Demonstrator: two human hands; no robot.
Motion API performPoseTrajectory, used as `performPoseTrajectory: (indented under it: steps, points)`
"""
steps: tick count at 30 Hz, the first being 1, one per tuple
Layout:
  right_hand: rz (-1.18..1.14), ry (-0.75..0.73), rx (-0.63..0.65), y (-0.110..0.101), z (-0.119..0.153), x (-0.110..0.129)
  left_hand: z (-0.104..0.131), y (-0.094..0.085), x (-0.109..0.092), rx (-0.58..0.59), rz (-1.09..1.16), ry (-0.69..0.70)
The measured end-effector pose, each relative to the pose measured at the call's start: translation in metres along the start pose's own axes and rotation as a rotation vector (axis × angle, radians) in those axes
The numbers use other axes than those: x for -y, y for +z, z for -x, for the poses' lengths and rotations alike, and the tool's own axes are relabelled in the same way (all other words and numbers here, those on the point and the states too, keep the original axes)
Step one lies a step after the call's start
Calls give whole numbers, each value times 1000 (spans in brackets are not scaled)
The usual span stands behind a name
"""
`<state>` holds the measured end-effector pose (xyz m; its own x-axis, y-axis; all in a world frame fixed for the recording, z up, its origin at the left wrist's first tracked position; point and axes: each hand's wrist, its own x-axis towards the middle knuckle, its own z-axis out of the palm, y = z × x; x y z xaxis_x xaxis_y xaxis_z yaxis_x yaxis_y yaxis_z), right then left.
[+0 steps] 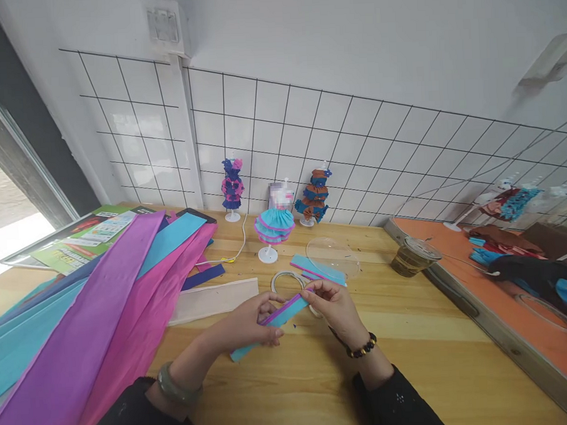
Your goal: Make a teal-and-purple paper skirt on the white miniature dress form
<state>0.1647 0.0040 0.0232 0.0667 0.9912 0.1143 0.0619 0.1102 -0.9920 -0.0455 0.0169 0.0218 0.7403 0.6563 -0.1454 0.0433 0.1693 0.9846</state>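
Note:
A narrow light-blue strip with a purple edge (pixel 290 310), of paper or cloth, is stretched between my two hands above the wooden table. My left hand (pixel 250 320) pinches it partway along, and its lower end hangs out below the fingers. At the upper right end, the thumb and fingers of my right hand (pixel 332 304) are closed on it. Just behind my hands lies a roll of tape (pixel 286 275), partly covered by them. More blue strips with purple edging (pixel 314 269) lie past it, partly under a clear round plastic disc (pixel 335 255).
Long purple sheets (pixel 122 295), with blue and pink ones, cover the table's left side. Small dress stands, one with a blue ruffled skirt (pixel 274 222), line the back by the wall grid. A plastic cup (pixel 412 257) stands right, beside an orange surface (pixel 518 315) with scraps.

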Motion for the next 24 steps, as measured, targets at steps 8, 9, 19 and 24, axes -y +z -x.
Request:
performPoseTrajectory:
  steps: [8, 9, 19, 24]
  points:
    - [-18, -33, -5, 1, 1, -1, -4, 5, -3, -187, -87, 36]
    - [-19, -35, -7, 1, 1, -1, -5, 5, -3, -206, -111, 28]
    - [-4, -42, -22, 1, 1, -4, -6, 7, -5, -237, -125, -87]
    - [-30, -54, -26, 1, 1, -5, -3, 7, -5, -213, -79, -121]
